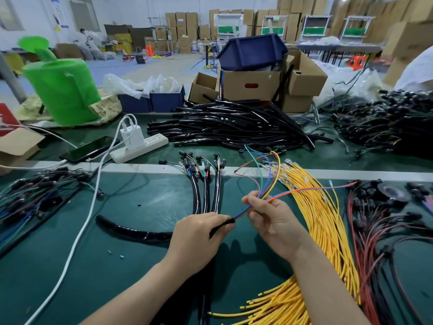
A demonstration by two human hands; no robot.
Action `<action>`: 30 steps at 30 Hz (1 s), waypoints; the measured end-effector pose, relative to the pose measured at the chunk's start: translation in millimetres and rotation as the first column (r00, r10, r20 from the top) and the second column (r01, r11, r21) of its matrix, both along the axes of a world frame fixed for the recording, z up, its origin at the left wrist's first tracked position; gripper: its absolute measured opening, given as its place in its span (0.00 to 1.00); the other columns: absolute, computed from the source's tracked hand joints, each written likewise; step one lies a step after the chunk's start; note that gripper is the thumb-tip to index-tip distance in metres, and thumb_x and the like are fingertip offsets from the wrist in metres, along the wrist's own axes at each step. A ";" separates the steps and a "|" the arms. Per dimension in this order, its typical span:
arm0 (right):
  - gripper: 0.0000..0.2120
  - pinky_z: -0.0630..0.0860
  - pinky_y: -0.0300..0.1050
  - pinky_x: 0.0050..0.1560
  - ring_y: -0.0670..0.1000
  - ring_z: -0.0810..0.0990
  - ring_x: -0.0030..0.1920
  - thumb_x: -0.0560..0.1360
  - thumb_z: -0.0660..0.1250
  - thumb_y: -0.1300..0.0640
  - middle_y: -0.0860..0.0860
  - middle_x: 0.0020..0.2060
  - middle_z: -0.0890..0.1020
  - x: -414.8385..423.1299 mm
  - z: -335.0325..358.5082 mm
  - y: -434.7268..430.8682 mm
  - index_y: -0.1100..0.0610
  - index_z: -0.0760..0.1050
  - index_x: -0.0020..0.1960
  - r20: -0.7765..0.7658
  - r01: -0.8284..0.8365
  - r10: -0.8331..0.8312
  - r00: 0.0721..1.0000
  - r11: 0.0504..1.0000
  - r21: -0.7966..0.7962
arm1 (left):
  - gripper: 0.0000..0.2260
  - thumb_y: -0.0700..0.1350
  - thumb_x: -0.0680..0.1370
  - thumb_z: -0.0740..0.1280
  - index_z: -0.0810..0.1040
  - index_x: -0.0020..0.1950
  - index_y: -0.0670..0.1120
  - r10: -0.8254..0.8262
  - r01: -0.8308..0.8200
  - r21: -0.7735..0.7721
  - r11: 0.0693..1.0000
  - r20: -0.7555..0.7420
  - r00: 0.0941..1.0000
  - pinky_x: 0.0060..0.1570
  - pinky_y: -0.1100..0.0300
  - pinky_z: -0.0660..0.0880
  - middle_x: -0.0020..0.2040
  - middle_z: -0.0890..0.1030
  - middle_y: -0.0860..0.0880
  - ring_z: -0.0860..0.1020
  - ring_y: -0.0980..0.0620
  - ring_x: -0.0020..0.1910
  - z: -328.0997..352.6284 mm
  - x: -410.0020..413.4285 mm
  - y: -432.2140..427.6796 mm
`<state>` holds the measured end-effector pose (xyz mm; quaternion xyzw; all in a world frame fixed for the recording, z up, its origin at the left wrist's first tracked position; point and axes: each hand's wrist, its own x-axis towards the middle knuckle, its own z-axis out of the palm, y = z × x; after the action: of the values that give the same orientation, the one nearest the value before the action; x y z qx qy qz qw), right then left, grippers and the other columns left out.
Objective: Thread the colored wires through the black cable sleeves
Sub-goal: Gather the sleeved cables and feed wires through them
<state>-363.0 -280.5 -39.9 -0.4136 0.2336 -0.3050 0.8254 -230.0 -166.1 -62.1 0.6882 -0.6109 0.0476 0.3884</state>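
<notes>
Left hand (196, 233) grips the black sleeve (222, 227), mouth aimed up-right; right hand (271, 216) just beyond pinches the colored wires (264, 195), seemingly already entering

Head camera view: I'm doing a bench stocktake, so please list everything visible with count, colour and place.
held sleeve: one, black, in left hand
coloured wires: several, mixed colours, running from right hand into held sleeve
loose sleeve: one, black, table left of hands
sleeve pile: many, black, back centre
sleeved bundles: about three, black, centre
yellow wires: large bundle, right of hands
red wires: many, far right
dark wire heap: many, black, back right
power strip: one, white, left of sleeve pile
phone: one, black, beside power strip
watering can: one, green, back left
boxes: several, brown, behind sleeve pile
left hand: one, grips held sleeve
right hand: one, pinches coloured wires
</notes>
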 end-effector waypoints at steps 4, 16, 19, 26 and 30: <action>0.05 0.62 0.29 0.20 0.41 0.67 0.21 0.73 0.64 0.61 0.49 0.26 0.78 -3.0 1.2 -7.9 0.63 0.72 0.47 0.040 0.163 -0.170 0.985 0.976 0.144 | 0.06 0.51 0.74 0.67 0.83 0.46 0.52 -0.004 0.004 -0.010 1.000 0.010 1.000 0.31 0.54 0.76 0.35 0.81 0.57 0.78 0.54 0.34 0.5 -0.9 -0.2; 0.03 0.67 0.30 0.25 0.42 0.72 0.25 0.64 0.70 0.63 0.51 0.26 0.77 12.2 2.2 19.6 0.63 0.79 0.37 -0.139 -0.108 0.088 0.986 0.983 -0.147 | 0.12 0.53 0.75 0.63 0.83 0.48 0.49 -0.038 0.041 -0.086 0.995 0.046 0.998 0.29 0.56 0.76 0.37 0.82 0.53 0.81 0.50 0.34 -0.5 1.8 0.6; 0.01 0.67 0.31 0.27 0.42 0.71 0.26 0.63 0.70 0.62 0.49 0.27 0.76 8.0 3.2 11.2 0.59 0.79 0.34 -0.085 -0.031 0.027 0.996 0.998 -0.050 | 0.11 0.52 0.75 0.63 0.83 0.46 0.49 -0.042 0.048 -0.096 0.994 0.062 0.997 0.29 0.58 0.76 0.37 0.82 0.55 0.80 0.53 0.35 0.7 -0.6 -0.1; 0.03 0.68 0.29 0.21 0.42 0.73 0.23 0.65 0.68 0.63 0.54 0.31 0.81 -9.7 3.2 -13.7 0.61 0.80 0.34 0.057 0.184 -0.200 0.978 0.961 0.207 | 0.11 0.52 0.76 0.63 0.83 0.45 0.49 -0.045 0.048 -0.089 0.995 0.041 0.998 0.29 0.59 0.75 0.35 0.81 0.56 0.78 0.55 0.33 -0.6 -0.4 -0.1; 0.04 0.73 0.30 0.24 0.45 0.77 0.26 0.65 0.68 0.64 0.56 0.32 0.81 -9.2 1.3 -15.1 0.62 0.81 0.34 0.053 0.148 -0.161 0.985 0.970 0.191 | 0.11 0.52 0.76 0.63 0.83 0.45 0.50 -0.028 0.030 -0.092 0.995 0.016 0.999 0.30 0.59 0.75 0.36 0.81 0.57 0.78 0.55 0.33 -0.6 1.7 -0.5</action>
<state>-372.2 -295.6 -38.6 -0.3044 0.2643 -0.3593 0.8416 -228.3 -166.5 -62.6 0.6602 -0.6210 0.0753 0.4158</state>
